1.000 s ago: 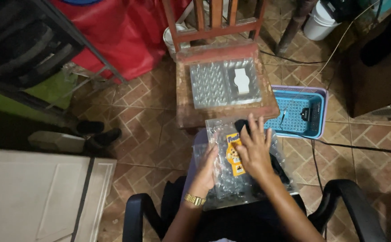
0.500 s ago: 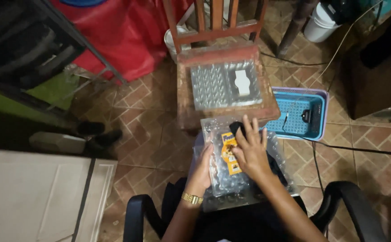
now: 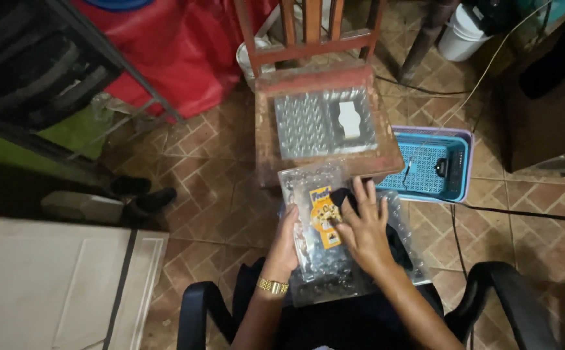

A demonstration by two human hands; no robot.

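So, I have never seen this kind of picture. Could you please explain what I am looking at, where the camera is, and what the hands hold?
There is no machine here: a person sits in a black office chair and works with bare hands. The one camera is worn on the head and looks down, so you see the arms from above.

The left hand, with a gold watch on the wrist, grips the side of a clear plastic blister tray on the lap. The right hand lies flat on top, fingers spread, beside a yellow label card.

In front stands a wooden chair on a tiled floor. A second clear tray lies on its seat. A blue basket sits to the right.
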